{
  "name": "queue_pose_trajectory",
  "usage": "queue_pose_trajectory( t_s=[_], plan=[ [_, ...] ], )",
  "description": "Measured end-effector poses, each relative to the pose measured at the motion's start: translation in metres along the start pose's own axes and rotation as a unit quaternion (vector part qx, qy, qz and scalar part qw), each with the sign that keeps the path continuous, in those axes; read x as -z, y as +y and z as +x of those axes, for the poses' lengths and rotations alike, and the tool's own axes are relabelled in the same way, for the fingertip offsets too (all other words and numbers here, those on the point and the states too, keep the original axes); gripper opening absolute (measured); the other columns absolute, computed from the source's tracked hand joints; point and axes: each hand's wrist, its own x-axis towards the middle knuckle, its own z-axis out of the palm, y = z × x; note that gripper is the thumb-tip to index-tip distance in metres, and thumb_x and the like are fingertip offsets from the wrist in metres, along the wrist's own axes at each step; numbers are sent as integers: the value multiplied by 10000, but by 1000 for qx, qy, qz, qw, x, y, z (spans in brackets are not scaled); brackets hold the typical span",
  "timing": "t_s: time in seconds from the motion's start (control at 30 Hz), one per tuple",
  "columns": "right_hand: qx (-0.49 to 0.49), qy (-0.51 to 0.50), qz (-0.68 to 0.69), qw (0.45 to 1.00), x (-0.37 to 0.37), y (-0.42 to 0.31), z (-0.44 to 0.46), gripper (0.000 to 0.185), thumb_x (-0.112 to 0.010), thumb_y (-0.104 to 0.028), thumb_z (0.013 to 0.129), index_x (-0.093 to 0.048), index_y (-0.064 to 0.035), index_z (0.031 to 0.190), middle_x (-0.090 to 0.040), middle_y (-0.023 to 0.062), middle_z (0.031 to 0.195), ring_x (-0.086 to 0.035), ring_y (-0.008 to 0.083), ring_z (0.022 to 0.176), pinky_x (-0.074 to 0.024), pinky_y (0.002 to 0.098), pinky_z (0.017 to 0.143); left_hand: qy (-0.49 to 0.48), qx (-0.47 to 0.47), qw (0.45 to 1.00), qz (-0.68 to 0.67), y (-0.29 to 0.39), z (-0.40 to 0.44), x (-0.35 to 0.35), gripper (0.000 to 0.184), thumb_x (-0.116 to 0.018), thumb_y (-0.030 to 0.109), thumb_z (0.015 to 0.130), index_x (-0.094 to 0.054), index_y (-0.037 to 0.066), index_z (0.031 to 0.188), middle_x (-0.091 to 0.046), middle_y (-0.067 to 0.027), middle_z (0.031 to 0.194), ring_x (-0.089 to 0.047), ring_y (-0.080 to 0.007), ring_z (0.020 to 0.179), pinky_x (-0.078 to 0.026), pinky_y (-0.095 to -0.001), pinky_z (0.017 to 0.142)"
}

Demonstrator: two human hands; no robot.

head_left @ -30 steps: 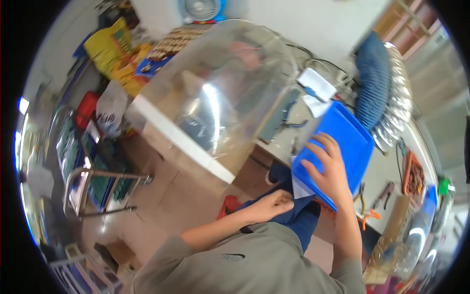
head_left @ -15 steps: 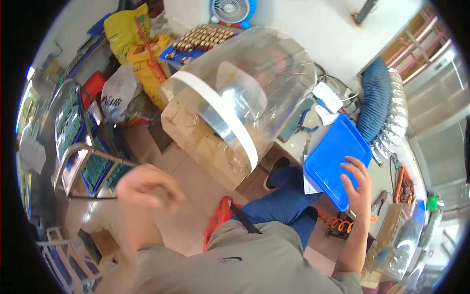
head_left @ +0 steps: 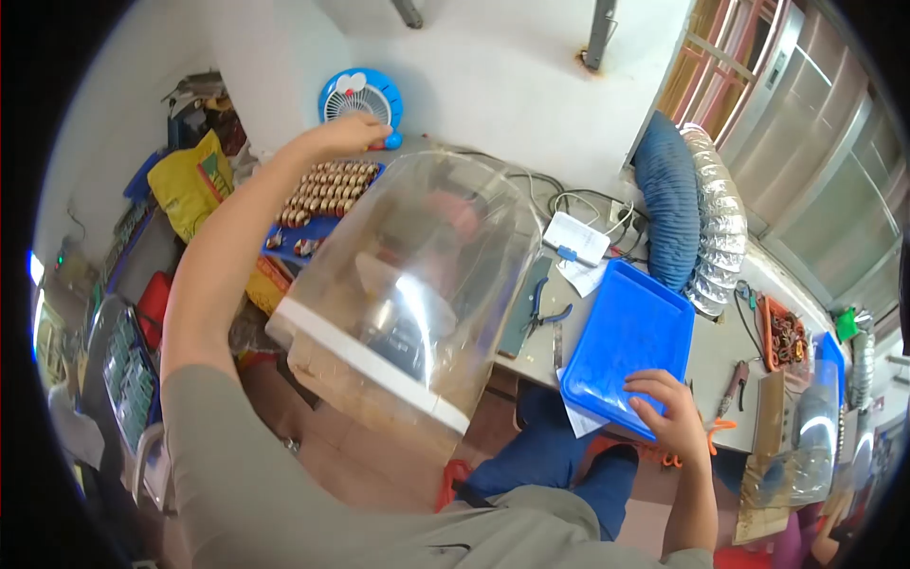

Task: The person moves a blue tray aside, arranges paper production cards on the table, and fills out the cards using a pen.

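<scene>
My left hand (head_left: pixel 355 136) is stretched far forward at the lower edge of a small blue fan (head_left: pixel 363 100) by the wall. Its fingers are drawn together beside the fan's blue foot; whether they grip it I cannot make out. My right hand (head_left: pixel 668 412) is over the near right edge of a bare blue tray (head_left: pixel 630 327), fingers curved and apart, holding nothing. Between my arms stands a clear plastic hood (head_left: pixel 427 256) with a white front strip (head_left: pixel 370 365). Left of it, rows of small coil-like parts (head_left: pixel 327 192) lie on another blue tray (head_left: pixel 313 242).
Blue-handled pliers (head_left: pixel 545 308) and a white power strip (head_left: pixel 575 239) lie on the bench. Blue (head_left: pixel 668 199) and silver (head_left: pixel 711 218) ducts rise behind the tray. An orange bin (head_left: pixel 785 337) is at right, yellow sacks (head_left: pixel 185 180) at left.
My left hand has gone from low at the left up and forward to the fan. My right hand stays by the blue tray's edge. The view has turned and lifted towards the wall.
</scene>
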Motion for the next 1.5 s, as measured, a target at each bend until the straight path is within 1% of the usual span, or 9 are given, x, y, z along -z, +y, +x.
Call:
queue_pose_trajectory(
  t_s=[0.07,0.2,0.3,0.4,0.43,0.53,0.7,1.1,1.5],
  plan=[
    [0,1,6,1000,2,0,0,183,-760,-80,906,-766,-17,1078,-750,138,1136,-700,329,1086,-542,411,961,-28,-7,999,46,-21,68,-25,505,-534,430,1087,-750,-24,1142,-760,-146,1138,-700,-252,1056,-560,-407,916],
    [-44,18,53,997,11,14,-16,144,-744,-53,907,-770,-9,1041,-767,142,1066,-720,323,1033,-558,409,911,-90,160,961,-207,-54,139,-83,518,-548,441,1088,-759,-29,1133,-752,-175,1164,-719,-254,1005,-584,-456,880],
    [-88,27,78,993,15,21,-20,138,-742,-43,903,-774,-9,1033,-774,147,1023,-738,319,973,-568,405,887,-130,224,929,-263,-47,138,-99,405,-600,351,1075,-682,1,1261,-729,-128,1072,-710,-213,938,-586,-394,797],
    [-101,6,101,990,17,23,-18,138,-745,-43,902,-776,-8,1032,-778,145,1004,-742,317,966,-572,407,874,-307,132,937,-104,-90,172,-107,343,-610,294,1062,-663,27,1270,-717,-110,1040,-708,-201,929,-587,-385,739],
    [-96,6,107,990,16,22,-14,134,-746,-64,913,-775,-6,1030,-779,142,987,-744,317,954,-573,406,860,-327,124,911,-219,-142,194,-114,292,-612,279,1054,-675,42,1211,-702,-89,988,-692,-208,877,-578,-391,728],
    [-74,-18,93,993,13,21,-5,133,-740,-84,925,-773,-4,1026,-775,138,986,-740,322,948,-571,407,855,-257,172,912,-269,-107,165,-115,250,-604,286,1059,-679,73,1165,-689,-63,958,-668,-212,815,-556,-369,686],
    [-58,-33,114,991,15,14,-1,155,-726,-95,943,-767,-6,1063,-770,139,1019,-732,324,965,-566,407,860,-271,174,891,-319,-108,152,-111,253,-595,341,1067,-671,102,1102,-650,-35,906,-611,-160,780,-510,-324,672],
    [-67,-35,154,985,11,15,-39,240,-668,-208,1035,-751,1,1121,-757,149,1091,-714,328,1025,-559,416,908,-244,189,916,-256,-138,190,-87,273,-600,360,1066,-670,99,1111,-640,-28,898,-590,-144,769,-499,-315,669],
    [-65,-24,186,980,-7,31,-51,264,-643,-221,1055,-754,-2,1153,-760,141,1095,-717,305,1027,-556,404,902,-201,200,932,-227,-145,222,-65,295,-605,379,1065,-670,97,1119,-629,-20,890,-569,-129,758,-488,-305,667]
  ],
)
